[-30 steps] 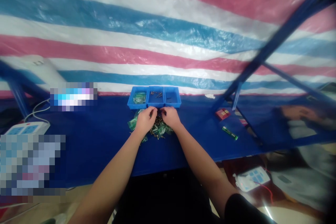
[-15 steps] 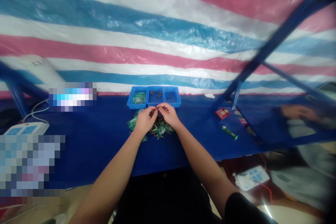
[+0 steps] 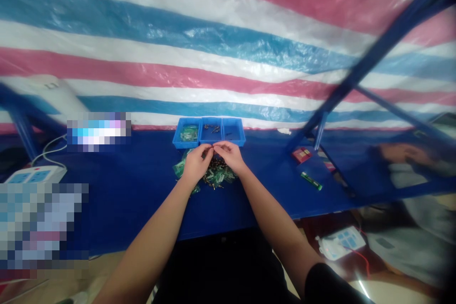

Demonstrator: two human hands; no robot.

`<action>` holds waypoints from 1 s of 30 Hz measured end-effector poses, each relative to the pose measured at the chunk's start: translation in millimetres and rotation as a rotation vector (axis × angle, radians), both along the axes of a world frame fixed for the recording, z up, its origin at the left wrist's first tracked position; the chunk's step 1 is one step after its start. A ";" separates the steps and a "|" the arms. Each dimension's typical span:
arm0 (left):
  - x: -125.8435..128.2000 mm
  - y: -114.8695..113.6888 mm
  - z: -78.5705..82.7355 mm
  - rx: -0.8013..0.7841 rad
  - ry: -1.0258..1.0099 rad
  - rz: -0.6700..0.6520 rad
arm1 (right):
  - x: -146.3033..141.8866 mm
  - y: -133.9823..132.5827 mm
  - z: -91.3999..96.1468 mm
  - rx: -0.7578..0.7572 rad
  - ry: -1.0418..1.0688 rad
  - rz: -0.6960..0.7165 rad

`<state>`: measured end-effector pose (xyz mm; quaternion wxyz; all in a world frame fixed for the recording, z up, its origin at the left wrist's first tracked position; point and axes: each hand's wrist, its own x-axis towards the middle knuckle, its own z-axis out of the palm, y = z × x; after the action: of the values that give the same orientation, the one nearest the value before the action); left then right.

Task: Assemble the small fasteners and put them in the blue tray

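My left hand (image 3: 197,162) and my right hand (image 3: 230,156) meet fingertip to fingertip over a pile of small green and brass parts (image 3: 215,176) on the blue table (image 3: 135,190). Both hands are pinched closed on a tiny part between them, too small to name. Just beyond the fingers stand three joined blue bins (image 3: 209,131): the left one holds green parts, the middle one a few dark parts, the right one very few.
A red box (image 3: 302,154) and a green stick-shaped thing (image 3: 311,181) lie to the right. A white power strip (image 3: 33,174) with a cable sits at far left. Blue frame bars (image 3: 359,76) cross at right. A striped tarp (image 3: 213,42) hangs behind.
My right hand has shifted slightly left so that its fingertips now touch the left hand's. The left hand has stayed over the pile.
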<state>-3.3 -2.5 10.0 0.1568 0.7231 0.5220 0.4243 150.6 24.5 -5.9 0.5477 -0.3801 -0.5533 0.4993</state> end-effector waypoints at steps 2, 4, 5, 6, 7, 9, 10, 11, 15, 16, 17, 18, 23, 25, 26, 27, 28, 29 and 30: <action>0.1 0.2 0.4 -0.001 -0.003 -0.004 | 0.4 1.5 -2.3 -0.001 -0.035 -0.024; 0.2 0.5 0.3 0.005 0.003 0.002 | 0.9 2.2 -3.8 0.006 -0.064 -0.035; 0.1 0.7 0.0 0.009 0.008 0.007 | 1.2 2.3 -4.2 0.017 -0.080 -0.040; 0.0 0.9 -0.4 0.014 0.013 0.011 | 1.5 2.1 -4.5 0.032 -0.097 -0.045; -0.2 1.2 -1.0 0.017 0.019 0.015 | 1.8 1.7 -4.6 0.048 -0.112 -0.051; -0.7 1.8 -2.1 0.015 0.035 0.022 | 2.2 0.8 -4.6 0.077 -0.128 -0.062; -0.9 2.0 -2.7 0.012 0.045 0.026 | 2.3 0.2 -4.5 0.086 -0.130 -0.064; -1.1 2.2 -3.1 0.007 0.054 0.030 | 2.3 -0.3 -4.2 0.093 -0.131 -0.062; -0.9 1.9 -3.1 -0.005 0.032 0.041 | 2.4 -1.5 -1.6 0.112 -0.137 -0.080; -0.7 1.7 -2.8 -0.007 0.014 0.042 | 2.6 -1.6 -0.7 0.117 -0.136 -0.094; -0.6 1.4 -2.5 -0.010 -0.006 0.042 | 2.9 -1.6 0.1 0.119 -0.134 -0.107; -0.5 1.2 -2.3 -0.012 -0.022 0.041 | 3.2 -1.6 0.7 0.119 -0.132 -0.117; -0.3 1.0 -1.6 -0.007 -0.041 0.039 | 3.7 -1.3 1.4 0.114 -0.115 -0.119; -0.2 0.8 -1.0 -0.011 -0.039 0.041 | 3.0 -1.3 0.7 0.109 -0.107 -0.101; -0.2 0.6 -0.6 -0.016 -0.037 0.042 | 2.5 -1.3 0.2 0.103 -0.104 -0.088; -0.2 0.3 -0.2 -0.021 -0.035 0.041 | 2.0 -1.3 -0.3 0.096 -0.100 -0.076; -0.2 0.0 0.3 -0.024 -0.031 0.040 | 1.5 -1.4 -0.9 0.090 -0.096 -0.068; -0.1 -0.4 0.7 -0.027 -0.028 0.039 | 1.2 -1.4 -1.4 0.087 -0.091 -0.063; -0.1 -0.7 1.1 -0.028 -0.026 0.039 | 0.9 -1.5 -1.7 0.085 -0.088 -0.062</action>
<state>-3.5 -3.1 11.1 0.1654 0.7051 0.5396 0.4294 151.5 23.0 -7.6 0.5536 -0.3951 -0.5855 0.4412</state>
